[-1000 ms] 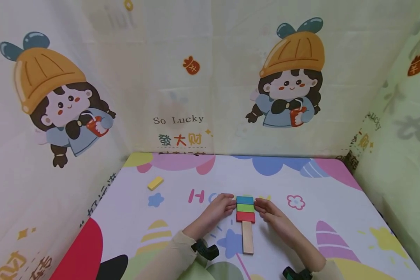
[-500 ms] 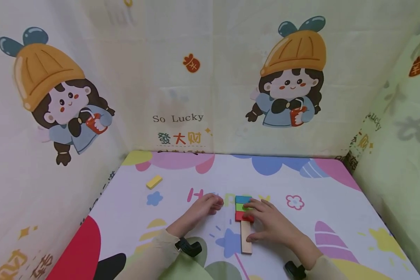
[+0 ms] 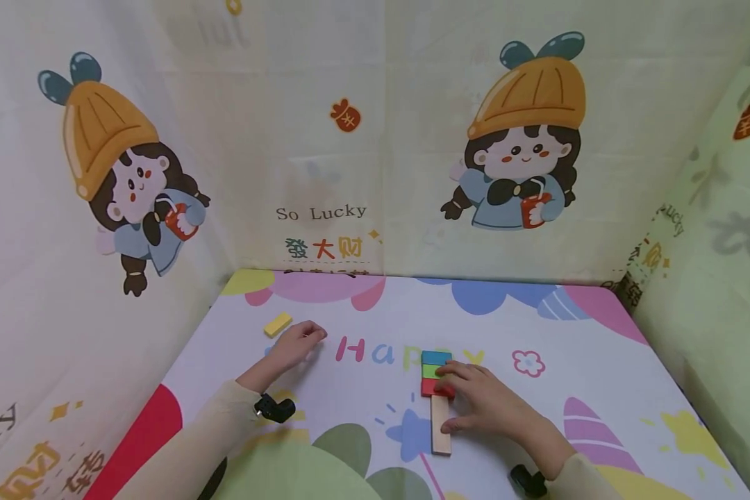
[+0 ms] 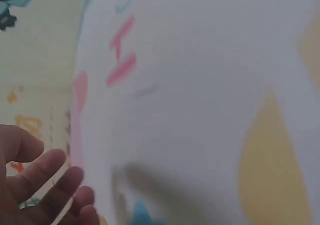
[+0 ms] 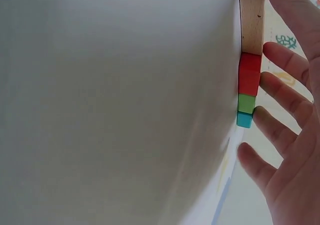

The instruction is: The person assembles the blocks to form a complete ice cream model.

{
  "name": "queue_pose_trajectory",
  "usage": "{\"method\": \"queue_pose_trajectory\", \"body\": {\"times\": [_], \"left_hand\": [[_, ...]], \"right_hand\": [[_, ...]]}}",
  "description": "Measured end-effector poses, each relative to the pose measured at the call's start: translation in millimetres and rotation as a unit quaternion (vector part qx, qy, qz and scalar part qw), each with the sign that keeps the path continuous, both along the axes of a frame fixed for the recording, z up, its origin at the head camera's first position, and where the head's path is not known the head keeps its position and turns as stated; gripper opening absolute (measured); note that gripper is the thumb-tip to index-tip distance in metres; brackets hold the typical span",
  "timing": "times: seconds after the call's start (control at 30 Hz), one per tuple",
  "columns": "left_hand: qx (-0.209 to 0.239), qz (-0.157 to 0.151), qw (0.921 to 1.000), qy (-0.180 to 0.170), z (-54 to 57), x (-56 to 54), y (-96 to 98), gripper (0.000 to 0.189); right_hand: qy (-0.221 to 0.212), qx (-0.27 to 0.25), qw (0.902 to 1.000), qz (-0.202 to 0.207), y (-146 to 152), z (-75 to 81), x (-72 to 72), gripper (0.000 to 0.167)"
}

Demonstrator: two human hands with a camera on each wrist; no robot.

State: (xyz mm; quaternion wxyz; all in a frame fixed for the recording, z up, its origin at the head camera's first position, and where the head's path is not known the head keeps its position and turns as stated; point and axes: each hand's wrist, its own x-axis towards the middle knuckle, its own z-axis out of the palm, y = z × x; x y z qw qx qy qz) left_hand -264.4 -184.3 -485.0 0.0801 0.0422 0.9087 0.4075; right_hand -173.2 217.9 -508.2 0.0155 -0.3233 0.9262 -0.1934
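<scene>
Blue, green and red blocks lie side by side on the table, forming a column. A plain wooden block extends from the red one toward the person. My right hand is spread over this row from the right, fingertips on the coloured blocks and thumb at the wooden one. In the right wrist view its loosely bent fingers lie along the tops of the blocks. My left hand hovers at the left with relaxed fingers, holding nothing, just beside a yellow block.
A white mat printed with letters and coloured shapes covers the table. Patterned cloth hangs behind it and at both sides. A black wrist camera sits on the left sleeve.
My left hand has left the block row and moved left and away, close to the yellow block. My right hand has come from beside the row onto its top and stays there.
</scene>
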Motion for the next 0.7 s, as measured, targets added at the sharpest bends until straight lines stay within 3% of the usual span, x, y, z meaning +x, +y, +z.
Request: {"method": "queue_pose_trajectory", "body": {"times": [0.1,0.2,0.4,0.7], "left_hand": [[-0.060,0.017,0.9965,0.054,0.8,-10.2,-24.8,0.023],[-0.090,0.055,0.9912,0.080,-1.0,-17.6,-43.7,0.024],[-0.102,0.114,0.9868,0.054,-6.7,-21.9,-68.8,0.035],[-0.083,0.150,0.9848,-0.030,-9.1,-18.5,-87.8,0.038]], "right_hand": [[-0.007,-0.007,1.0000,0.002,0.4,-1.0,-0.6,0.064],[-0.014,-0.013,0.9998,0.002,1.1,-2.2,-1.1,0.063],[-0.022,-0.019,0.9996,0.002,1.8,-4.1,-1.6,0.064],[-0.027,-0.018,0.9995,0.000,2.3,-6.2,-1.5,0.064]]}}
